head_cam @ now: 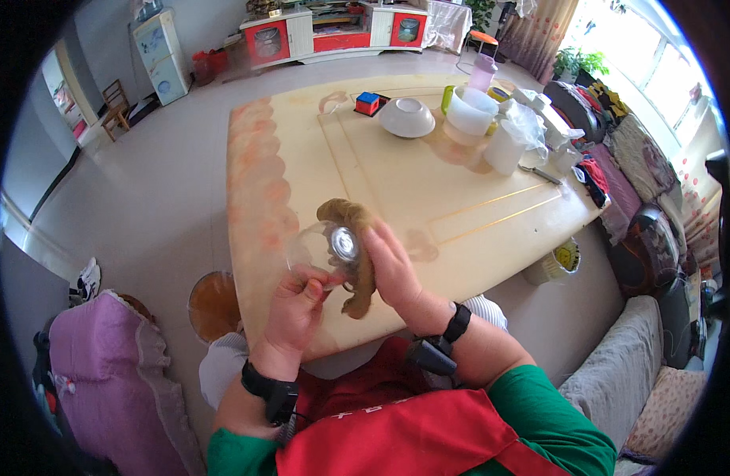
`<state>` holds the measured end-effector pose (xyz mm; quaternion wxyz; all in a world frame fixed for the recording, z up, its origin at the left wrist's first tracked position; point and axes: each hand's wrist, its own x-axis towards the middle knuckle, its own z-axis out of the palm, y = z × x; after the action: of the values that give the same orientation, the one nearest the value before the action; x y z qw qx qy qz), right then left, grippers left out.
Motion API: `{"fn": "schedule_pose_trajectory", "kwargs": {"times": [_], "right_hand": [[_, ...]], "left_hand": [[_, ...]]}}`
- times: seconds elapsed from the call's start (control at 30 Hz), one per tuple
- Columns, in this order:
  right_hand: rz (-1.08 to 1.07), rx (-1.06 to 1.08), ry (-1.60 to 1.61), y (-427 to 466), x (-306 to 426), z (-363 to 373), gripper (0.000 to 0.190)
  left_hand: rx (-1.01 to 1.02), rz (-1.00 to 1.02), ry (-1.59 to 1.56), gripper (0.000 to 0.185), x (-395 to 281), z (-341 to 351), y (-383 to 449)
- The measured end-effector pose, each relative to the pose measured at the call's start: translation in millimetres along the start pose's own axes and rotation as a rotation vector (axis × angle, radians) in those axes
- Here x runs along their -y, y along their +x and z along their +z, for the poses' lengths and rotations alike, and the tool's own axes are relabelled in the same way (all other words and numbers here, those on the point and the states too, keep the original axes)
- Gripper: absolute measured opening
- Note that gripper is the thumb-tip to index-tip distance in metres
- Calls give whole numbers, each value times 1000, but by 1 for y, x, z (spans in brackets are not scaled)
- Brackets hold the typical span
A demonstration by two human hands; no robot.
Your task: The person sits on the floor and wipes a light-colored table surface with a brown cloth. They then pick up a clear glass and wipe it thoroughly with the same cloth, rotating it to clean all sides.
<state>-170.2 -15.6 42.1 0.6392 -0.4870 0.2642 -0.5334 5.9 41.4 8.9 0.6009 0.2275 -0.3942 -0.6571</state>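
Note:
My left hand [296,306] pinches the rim of a clear glass vessel [311,241], held tilted over the near part of the table. A brown cloth [360,279] lies against the glass's thick round base. With fingers extended, my right hand [392,268] presses the cloth to that base from the right. The exact shape of the glass is hard to tell through its transparency. Beyond the hands, an upturned white bowl [406,118] rests on the table beside a red and blue cube [367,103].
The cream table [401,178] also holds a translucent pitcher [471,112], a white container [505,149] with plastic film, a lilac bottle [483,72] and a peeler-like tool [540,174]. A brown round stool [213,306] stands left of the table, a waste bin [555,263] to the right.

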Motion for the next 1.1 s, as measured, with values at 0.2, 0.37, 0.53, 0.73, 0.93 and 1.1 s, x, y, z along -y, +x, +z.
{"fn": "schedule_pose_trajectory", "kwargs": {"times": [0.2,0.37,0.53,0.73,0.93,1.1], "right_hand": [[21,-53,-117,-10,-11,7,46],[-165,-5,-256,-10,-20,14,48],[28,-46,-64,-6,3,4,43],[-410,-28,-626,-13,-11,11,49],[-272,13,-611,-2,1,0,42],[-243,-37,-612,1,-2,0,39]], "left_hand": [[-86,65,24,25,6,-1,1],[-154,50,18,26,-3,-5,7],[-22,2,52,24,-6,8,-4],[-111,9,93,24,-2,-7,4],[-70,-37,136,20,-3,-6,4],[-125,-54,221,12,9,-6,3]]}}
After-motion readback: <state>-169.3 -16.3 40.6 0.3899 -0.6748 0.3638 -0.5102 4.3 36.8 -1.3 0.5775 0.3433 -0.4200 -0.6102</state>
